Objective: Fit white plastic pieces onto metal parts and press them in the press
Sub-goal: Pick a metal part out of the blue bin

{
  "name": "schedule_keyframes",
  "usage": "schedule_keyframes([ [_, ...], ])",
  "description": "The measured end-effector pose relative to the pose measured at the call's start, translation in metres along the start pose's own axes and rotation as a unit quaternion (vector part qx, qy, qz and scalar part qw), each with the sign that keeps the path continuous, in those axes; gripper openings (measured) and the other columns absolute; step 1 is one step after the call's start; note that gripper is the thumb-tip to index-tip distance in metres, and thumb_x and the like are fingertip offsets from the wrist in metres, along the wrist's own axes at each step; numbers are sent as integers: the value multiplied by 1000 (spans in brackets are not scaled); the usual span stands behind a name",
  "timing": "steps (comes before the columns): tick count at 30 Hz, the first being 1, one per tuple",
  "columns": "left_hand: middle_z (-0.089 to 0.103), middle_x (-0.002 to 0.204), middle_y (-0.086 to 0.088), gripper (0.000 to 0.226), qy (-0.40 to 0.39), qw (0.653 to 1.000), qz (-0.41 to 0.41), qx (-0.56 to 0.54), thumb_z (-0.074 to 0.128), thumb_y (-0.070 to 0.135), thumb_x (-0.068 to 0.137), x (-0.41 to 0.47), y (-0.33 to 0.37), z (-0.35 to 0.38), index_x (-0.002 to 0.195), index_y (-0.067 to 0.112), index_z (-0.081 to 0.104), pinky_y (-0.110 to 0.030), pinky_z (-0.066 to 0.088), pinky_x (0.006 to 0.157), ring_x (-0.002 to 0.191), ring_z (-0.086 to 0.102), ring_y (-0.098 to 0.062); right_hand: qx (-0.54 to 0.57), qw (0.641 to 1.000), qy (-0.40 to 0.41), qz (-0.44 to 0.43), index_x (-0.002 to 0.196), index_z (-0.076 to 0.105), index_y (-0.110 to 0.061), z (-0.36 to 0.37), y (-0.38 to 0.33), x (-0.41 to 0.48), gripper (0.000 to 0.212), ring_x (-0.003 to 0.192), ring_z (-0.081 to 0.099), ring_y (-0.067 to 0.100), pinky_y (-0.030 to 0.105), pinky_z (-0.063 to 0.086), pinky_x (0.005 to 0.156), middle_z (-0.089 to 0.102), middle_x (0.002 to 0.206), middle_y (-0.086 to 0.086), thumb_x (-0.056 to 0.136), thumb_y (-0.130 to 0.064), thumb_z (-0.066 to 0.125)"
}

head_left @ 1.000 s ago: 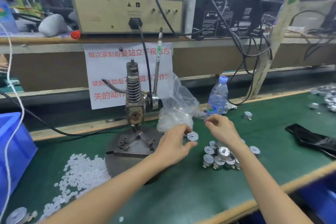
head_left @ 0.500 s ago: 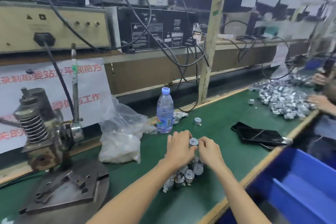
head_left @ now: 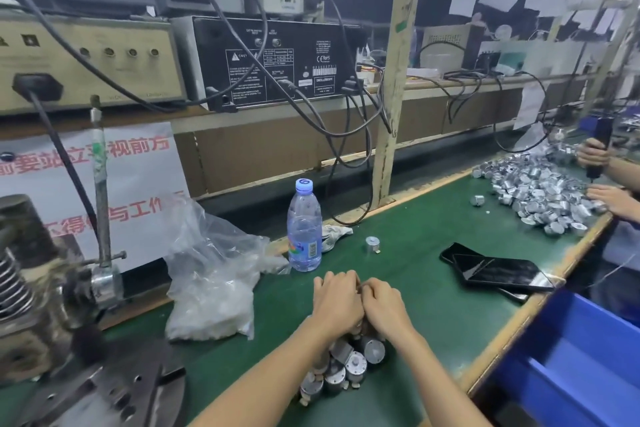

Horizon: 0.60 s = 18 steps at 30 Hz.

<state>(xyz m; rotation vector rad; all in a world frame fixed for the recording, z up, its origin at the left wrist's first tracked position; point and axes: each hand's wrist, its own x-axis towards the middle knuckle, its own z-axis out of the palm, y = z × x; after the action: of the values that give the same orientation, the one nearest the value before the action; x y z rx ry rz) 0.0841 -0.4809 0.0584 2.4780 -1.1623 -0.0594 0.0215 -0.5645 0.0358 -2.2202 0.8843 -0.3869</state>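
Hovering together over a heap of small silver metal cylinders on the green bench mat, the left hand and right hand touch, fingers curled (any held part is hidden).

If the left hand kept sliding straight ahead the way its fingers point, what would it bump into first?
Probably the water bottle, standing just beyond the left hand on the green mat. Depth is hard to judge, so it might pass just beside it.
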Motion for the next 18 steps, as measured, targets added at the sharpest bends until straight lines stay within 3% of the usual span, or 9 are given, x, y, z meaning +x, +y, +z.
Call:
schedule_keyframes([
  [5,56,120,-3,30,12,1000,12,-3,42,23,91,-10,-7,-13,119,16,50,-36,26,95,113,43,-24,-20,999,36,-27,91,62,-9,-2,-14,0,25,101,56,32,36,43,82,65,100,12,95,-16,38],
  [12,54,118,-2,31,66,997,36,12,46,21,88,-54,-28,-60,119,17,48,-37,28,95,109,42,-22,19,992,32,-123,96,65,-8,-1,-67,-26,24,98,57,28,35,43,83,67,101,10,96,-13,42],
  [18,52,127,0,41,126,991,-16,-29,46,16,87,-112,-58,-106,127,18,47,-33,23,97,119,40,-20,67,974,3,-218,89,66,-3,16,-129,-72,21,87,59,26,29,38,73,67,92,9,95,-7,45],
])
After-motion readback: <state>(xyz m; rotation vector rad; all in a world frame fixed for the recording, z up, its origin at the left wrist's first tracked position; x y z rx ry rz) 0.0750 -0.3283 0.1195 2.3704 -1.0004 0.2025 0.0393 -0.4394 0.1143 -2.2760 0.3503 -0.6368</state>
